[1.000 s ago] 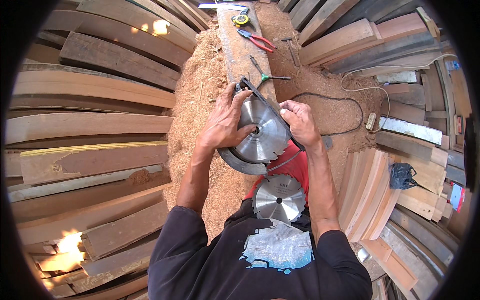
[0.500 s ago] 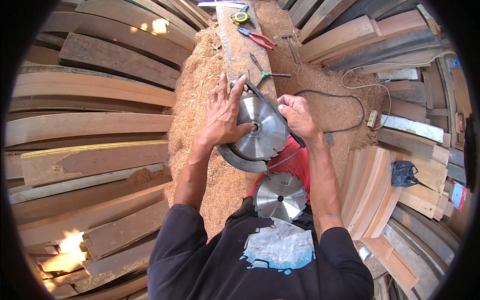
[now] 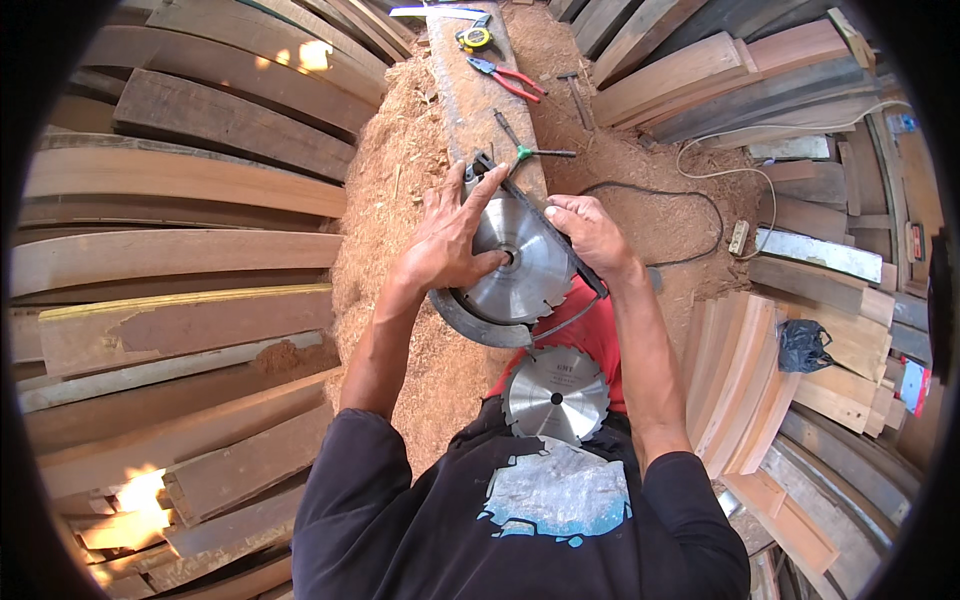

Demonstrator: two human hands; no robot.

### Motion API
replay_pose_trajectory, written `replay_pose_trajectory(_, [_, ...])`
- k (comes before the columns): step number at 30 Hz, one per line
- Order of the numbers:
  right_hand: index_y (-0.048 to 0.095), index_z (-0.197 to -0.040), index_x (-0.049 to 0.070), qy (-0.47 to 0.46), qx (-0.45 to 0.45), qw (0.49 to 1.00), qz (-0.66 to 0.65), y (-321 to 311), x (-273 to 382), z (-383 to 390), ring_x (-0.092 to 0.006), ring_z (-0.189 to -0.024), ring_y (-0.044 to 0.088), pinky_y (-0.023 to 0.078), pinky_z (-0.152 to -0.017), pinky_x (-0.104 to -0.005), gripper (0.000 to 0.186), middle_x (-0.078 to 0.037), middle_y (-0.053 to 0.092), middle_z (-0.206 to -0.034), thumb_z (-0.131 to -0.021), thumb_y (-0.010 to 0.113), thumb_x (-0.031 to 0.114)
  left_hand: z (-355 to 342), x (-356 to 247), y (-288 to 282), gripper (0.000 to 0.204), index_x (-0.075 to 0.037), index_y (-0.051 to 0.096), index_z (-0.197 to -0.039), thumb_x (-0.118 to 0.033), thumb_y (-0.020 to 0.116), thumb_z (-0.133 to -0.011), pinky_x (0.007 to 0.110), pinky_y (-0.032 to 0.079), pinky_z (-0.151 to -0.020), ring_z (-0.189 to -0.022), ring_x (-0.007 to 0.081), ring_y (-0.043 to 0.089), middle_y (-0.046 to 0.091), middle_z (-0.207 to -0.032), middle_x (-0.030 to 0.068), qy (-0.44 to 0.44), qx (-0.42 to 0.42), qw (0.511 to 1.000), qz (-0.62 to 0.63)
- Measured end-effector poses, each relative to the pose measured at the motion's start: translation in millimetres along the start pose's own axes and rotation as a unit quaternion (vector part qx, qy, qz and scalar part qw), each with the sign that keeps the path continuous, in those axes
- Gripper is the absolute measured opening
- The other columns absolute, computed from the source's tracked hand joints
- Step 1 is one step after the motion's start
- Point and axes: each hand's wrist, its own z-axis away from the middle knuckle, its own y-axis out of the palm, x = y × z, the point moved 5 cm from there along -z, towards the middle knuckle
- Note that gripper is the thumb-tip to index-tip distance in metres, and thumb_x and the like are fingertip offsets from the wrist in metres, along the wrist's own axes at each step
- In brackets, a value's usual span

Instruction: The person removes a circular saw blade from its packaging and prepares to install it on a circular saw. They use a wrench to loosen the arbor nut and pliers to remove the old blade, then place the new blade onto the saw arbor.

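Observation:
My left hand [image 3: 452,240] is spread over a circular saw, fingertips at the top of its frame and thumb at the hole in the steel blade [image 3: 530,250]. My right hand [image 3: 590,232], fingers closed, grips the saw's black base plate [image 3: 585,272] on its right side. A curved metal guard [image 3: 465,321] runs around the lower left. A second toothed blade [image 3: 556,398] rests on my lap over red cloth. Just beyond the saw, a three-arm wrench with a green hub [image 3: 523,152] lies on a dusty plank [image 3: 465,100].
Red-handled pliers [image 3: 510,80], a tape measure [image 3: 475,40] and a square lie farther up the plank. A hammer [image 3: 575,100] rests on sawdust. Stacked boards [image 3: 180,250] line both sides. A cable, power strip [image 3: 740,237] and black plastic bag [image 3: 803,345] are at right.
My left fingers have shifted a little on the saw, rising and then settling slightly lower. My right hand and the saw have moved slightly leftward in the picture; the grip looks much the same.

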Motion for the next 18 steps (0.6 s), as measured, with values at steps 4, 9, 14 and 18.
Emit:
replay_pose_trajectory(4, [0.068, -0.100, -0.008, -0.031, 0.000, 0.998, 0.047, -0.8, 2.6, 1.8, -0.0055, -0.076, 0.056, 0.049, -0.068, -0.0263, 0.025, -0.003, 0.068, -0.086, -0.101, 0.052, 0.012, -0.1, -2.1, -0.8, 0.113, -0.035, 0.019, -0.164, -0.034, 0.086, -0.073, 0.061, 0.032, -0.117, -0.137, 0.0665, 0.032, 0.018, -0.158, 0.0443, 0.009, -0.005, 1.000, -0.028])
replay_pose_trajectory(9, [0.068, -0.097, -0.006, -0.040, -0.011, 0.999, 0.033, 4.4, 3.3, 12.8, -0.0059, -0.076, 0.055, 0.049, -0.068, -0.0270, 0.024, -0.001, 0.065, -0.084, -0.101, 0.052, 0.013, 1.9, -5.1, -1.8, 0.111, -0.038, 0.022, -0.163, -0.034, 0.086, -0.073, 0.060, 0.033, -0.117, -0.136, 0.0642, 0.035, 0.020, -0.158, 0.0428, 0.007, -0.005, 0.999, -0.031])
replay_pose_trajectory(14, [0.067, -0.093, -0.005, -0.064, -0.030, 0.996, 0.060, -2.2, -2.7, 10.1, -0.0049, -0.076, 0.052, 0.046, -0.067, -0.0266, 0.025, 0.001, 0.062, -0.081, -0.101, 0.053, 0.014, -4.0, 2.0, -6.9, 0.088, -0.030, 0.043, -0.156, -0.031, 0.083, -0.078, 0.056, 0.034, -0.117, -0.142, 0.0535, 0.037, 0.035, -0.156, 0.0358, 0.046, -0.044, 0.998, 0.024])
replay_pose_trajectory(18, [0.066, -0.089, -0.004, -0.068, -0.031, 0.996, 0.054, -3.2, -2.8, 10.1, -0.0045, -0.073, 0.049, 0.044, -0.065, -0.0270, 0.025, 0.002, 0.060, -0.080, -0.102, 0.053, 0.013, -15.1, -2.5, -11.7, 0.057, -0.023, 0.059, -0.142, -0.026, 0.075, -0.088, 0.052, 0.039, -0.114, -0.138, 0.0484, 0.046, 0.048, -0.149, 0.0290, 0.054, -0.104, 0.992, 0.035])
